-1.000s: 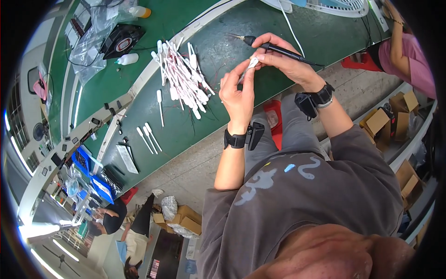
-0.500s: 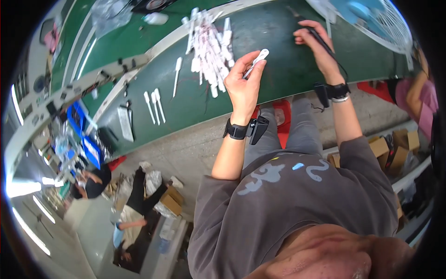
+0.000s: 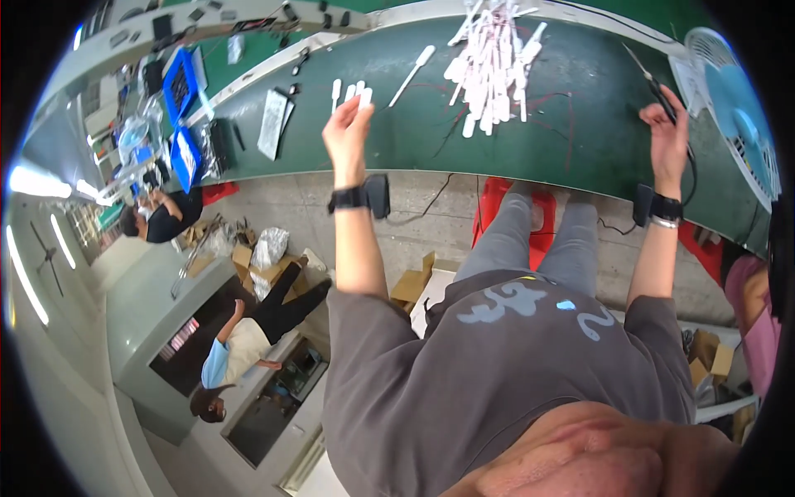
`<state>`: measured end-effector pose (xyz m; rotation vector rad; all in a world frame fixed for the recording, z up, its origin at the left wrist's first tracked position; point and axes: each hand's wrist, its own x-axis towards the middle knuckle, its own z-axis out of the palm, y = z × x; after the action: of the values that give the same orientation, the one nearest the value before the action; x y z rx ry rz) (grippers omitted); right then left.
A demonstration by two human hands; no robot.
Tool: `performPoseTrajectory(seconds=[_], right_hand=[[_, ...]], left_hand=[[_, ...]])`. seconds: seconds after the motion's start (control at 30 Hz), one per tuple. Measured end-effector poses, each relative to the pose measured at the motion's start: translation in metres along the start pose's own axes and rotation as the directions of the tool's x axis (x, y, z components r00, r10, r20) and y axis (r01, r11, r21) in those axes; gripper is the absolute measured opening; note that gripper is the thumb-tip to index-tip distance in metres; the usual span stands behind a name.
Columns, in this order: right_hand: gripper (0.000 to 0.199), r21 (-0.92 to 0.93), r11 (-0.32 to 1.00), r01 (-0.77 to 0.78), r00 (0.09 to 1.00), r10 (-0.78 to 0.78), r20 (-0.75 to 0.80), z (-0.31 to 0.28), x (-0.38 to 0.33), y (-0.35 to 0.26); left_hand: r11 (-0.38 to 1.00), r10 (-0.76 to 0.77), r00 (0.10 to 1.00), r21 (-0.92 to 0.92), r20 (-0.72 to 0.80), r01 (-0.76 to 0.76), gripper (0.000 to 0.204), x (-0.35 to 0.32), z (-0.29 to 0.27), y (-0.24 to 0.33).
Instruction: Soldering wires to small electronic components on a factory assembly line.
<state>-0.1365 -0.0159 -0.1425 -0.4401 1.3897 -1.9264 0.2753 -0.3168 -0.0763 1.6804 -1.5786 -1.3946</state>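
My left hand (image 3: 347, 132) is over the left part of the green bench, its thumb and fingers pinched on a slim white plastic stick (image 3: 365, 98). Right beside it lie several similar white sticks (image 3: 336, 89) in a short row; the fingers partly hide them. In my right hand (image 3: 667, 137), at the right of the bench, is a soldering iron (image 3: 657, 88) with a black grip and a cord, its thin tip pointing up and away. Between the hands, further back, lies a heap of white sticks (image 3: 494, 70) with thin red wires. One single stick (image 3: 412, 74) lies left of the heap.
A blue and white fan (image 3: 733, 108) stands at the right end of the bench (image 3: 580, 157). Clear plastic bags (image 3: 272, 124) and blue trays (image 3: 184, 157) are at the left. Two people (image 3: 240, 352) are off to the left, and a person in pink (image 3: 749, 306) is at the right.
My left hand has gone left with the white stick, from beside the heap to the short row. The right hand still holds the soldering iron. The whole view has swung left.
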Motion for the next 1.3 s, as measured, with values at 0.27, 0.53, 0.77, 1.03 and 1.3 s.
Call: performPoseTrajectory(seconds=[0.27, 0.53, 0.77, 1.03, 1.3], right_hand=[[0.063, 0.245, 0.963, -0.115, 0.993, 0.114, 0.018, -0.003, -0.004, -0.015], [0.061, 0.2, 0.973, -0.111, 0.993, 0.116, -0.015, 0.0, -0.006, -0.02], [0.061, 0.194, 0.973, -0.124, 0.992, 0.125, 0.01, -0.001, -0.006, -0.019], [0.06, 0.171, 0.977, -0.126, 0.991, 0.133, -0.029, 0.003, -0.009, -0.021], [0.059, 0.174, 0.978, -0.112, 0.991, 0.123, -0.051, 0.0, -0.009, -0.024]], left_hand=[[0.997, 0.071, 0.994, 0.017, 0.078, -0.072, 0.037, 0.063, 0.001, -0.067], [0.996, 0.036, 0.997, -0.082, 0.062, -0.031, 0.033, 0.061, 0.001, -0.068], [0.998, 0.049, 0.997, -0.049, 0.054, -0.046, 0.028, 0.06, 0.003, -0.067], [0.898, 0.246, 0.969, 0.373, 0.015, -0.234, 0.03, 0.065, 0.0, -0.071], [0.692, 0.524, 0.851, 0.597, -0.029, -0.406, 0.022, 0.046, 0.007, -0.06]])
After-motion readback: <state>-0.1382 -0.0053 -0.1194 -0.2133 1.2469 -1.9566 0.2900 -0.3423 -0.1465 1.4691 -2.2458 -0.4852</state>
